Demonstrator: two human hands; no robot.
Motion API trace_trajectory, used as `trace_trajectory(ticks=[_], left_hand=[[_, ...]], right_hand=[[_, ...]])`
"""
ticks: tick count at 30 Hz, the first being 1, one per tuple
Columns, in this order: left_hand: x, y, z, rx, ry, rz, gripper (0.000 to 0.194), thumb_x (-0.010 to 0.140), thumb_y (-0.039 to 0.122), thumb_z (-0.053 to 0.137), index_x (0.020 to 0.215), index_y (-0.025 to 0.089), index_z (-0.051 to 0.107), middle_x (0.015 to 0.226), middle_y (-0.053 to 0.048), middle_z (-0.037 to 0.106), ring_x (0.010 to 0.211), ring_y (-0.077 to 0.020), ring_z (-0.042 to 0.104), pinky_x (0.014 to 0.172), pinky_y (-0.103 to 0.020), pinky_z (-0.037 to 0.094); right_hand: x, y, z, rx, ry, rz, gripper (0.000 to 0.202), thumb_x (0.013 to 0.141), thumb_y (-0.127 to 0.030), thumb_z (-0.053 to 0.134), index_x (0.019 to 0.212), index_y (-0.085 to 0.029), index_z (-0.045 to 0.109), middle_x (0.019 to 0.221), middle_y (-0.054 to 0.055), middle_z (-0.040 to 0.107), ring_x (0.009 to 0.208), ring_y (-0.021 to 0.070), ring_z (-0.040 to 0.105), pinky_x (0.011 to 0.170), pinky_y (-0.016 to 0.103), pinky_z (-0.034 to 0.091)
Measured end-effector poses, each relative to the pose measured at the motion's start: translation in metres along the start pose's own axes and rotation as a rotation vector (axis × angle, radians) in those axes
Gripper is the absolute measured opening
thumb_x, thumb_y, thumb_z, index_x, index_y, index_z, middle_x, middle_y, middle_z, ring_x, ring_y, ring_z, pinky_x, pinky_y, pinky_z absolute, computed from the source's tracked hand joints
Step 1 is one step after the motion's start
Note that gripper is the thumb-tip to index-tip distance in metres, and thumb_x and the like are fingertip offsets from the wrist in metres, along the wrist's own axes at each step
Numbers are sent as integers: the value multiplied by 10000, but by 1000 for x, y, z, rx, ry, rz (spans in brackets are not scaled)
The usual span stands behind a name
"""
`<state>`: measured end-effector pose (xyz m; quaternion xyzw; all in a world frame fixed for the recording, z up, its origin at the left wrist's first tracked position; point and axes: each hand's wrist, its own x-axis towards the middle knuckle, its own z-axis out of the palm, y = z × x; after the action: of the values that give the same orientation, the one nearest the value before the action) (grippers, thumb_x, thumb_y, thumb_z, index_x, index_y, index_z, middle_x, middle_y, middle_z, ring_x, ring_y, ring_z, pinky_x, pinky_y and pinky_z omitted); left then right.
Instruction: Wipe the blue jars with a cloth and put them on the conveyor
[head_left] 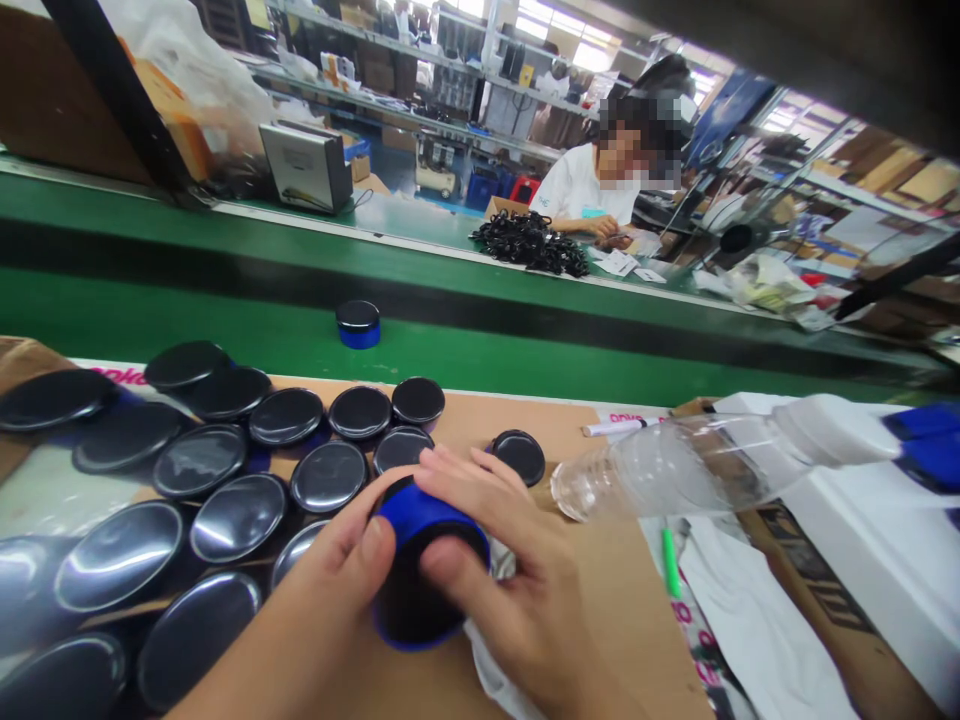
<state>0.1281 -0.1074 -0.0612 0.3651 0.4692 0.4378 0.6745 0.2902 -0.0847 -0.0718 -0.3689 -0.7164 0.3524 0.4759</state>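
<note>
Both my hands are closed around one round blue-and-black puck-shaped device [424,600], tilted so that a dark face and its blue rim point toward me. My left hand [330,560] grips its left side, the thumb near the blue edge. From the right, my right hand [517,560] wraps over the top, with its thumb on the dark face. Some white cloth [491,670] shows under my right hand; whether it is gripped I cannot tell. Just beyond my fingers lies a glossy black-topped puck [519,457]. Several like it, such as one puck [240,517], stand to the left.
On the green conveyor belt [465,355] sits a single blue-sided puck [358,324]. A clear plastic bottle [675,460] lies at the right, near a green marker [670,563] and a white box [885,560]. Across the belt, a person [592,190] works beside black cables [529,242].
</note>
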Motion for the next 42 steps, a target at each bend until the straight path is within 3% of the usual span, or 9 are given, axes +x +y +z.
trace_trajectory(ticks=[5,10,16,19,22,27,31,36,42], left_hand=[[0,6,11,-161,74,-189,664,652,792,748,1114,315,761,1292,31,739,1386,-300,527,1195,-346,375],[-2,8,11,-254,154,-174,396,693,611,835,979,342,777,1288,100,732,1418,-273,492,1225,-353,328],[3,-3,-1,-45,83,-66,529,720,710,742,1052,300,782,1271,12,749,1412,-352,491,1233,-454,325],[3,-3,-1,-7,110,-89,591,731,761,692,1108,313,770,1270,3,751,1382,-362,526,1209,-481,359],[4,-2,0,2,128,-80,629,715,781,694,1158,337,748,1308,19,733,1336,-326,582,1148,-409,450],[10,-8,-2,-16,79,-31,543,776,711,696,1167,339,751,1264,22,757,1246,-268,662,1064,-344,527],[8,-3,0,-41,59,-48,559,772,719,695,1156,317,750,1223,-1,775,1174,-267,706,1003,-322,570],[2,5,4,-28,140,-115,650,740,700,727,1237,281,710,1287,-44,745,1352,-335,570,1126,-417,478],[4,4,5,-96,88,-118,706,712,726,743,1253,275,693,1233,-39,770,1359,-330,564,1095,-389,512]], right_hand=[[1,0,-5,97,35,96,362,1088,-402,392,1135,-435,749,1135,-70,795,1140,172,721,1100,416,456],[6,-10,-5,-12,-102,-45,735,677,-483,910,1332,-264,661,1328,34,713,1239,264,663,1117,379,480],[2,-8,-10,265,-105,155,323,1083,-361,425,1227,-439,702,1268,-111,734,1234,126,665,1116,329,484],[2,-7,-9,165,-142,93,442,916,-574,660,1299,-353,679,1326,-25,713,1345,228,582,1182,433,417],[7,-12,-8,54,-186,103,715,684,-441,920,1330,-277,661,1425,23,641,1431,263,492,1227,433,359],[10,-15,-11,242,-216,230,279,1057,-390,490,1252,-432,685,1333,-96,697,1316,153,610,1202,407,393],[3,-9,-8,195,-226,158,453,906,-567,674,1331,-415,636,1410,-65,651,1391,216,529,1228,415,344],[-5,-11,-11,203,-372,213,839,831,-183,757,1534,-430,371,1625,-78,386,1541,232,298,1277,450,230],[-3,-15,-17,246,-367,305,804,827,-198,759,1524,-394,408,1639,-70,360,1569,224,206,1283,457,113]])
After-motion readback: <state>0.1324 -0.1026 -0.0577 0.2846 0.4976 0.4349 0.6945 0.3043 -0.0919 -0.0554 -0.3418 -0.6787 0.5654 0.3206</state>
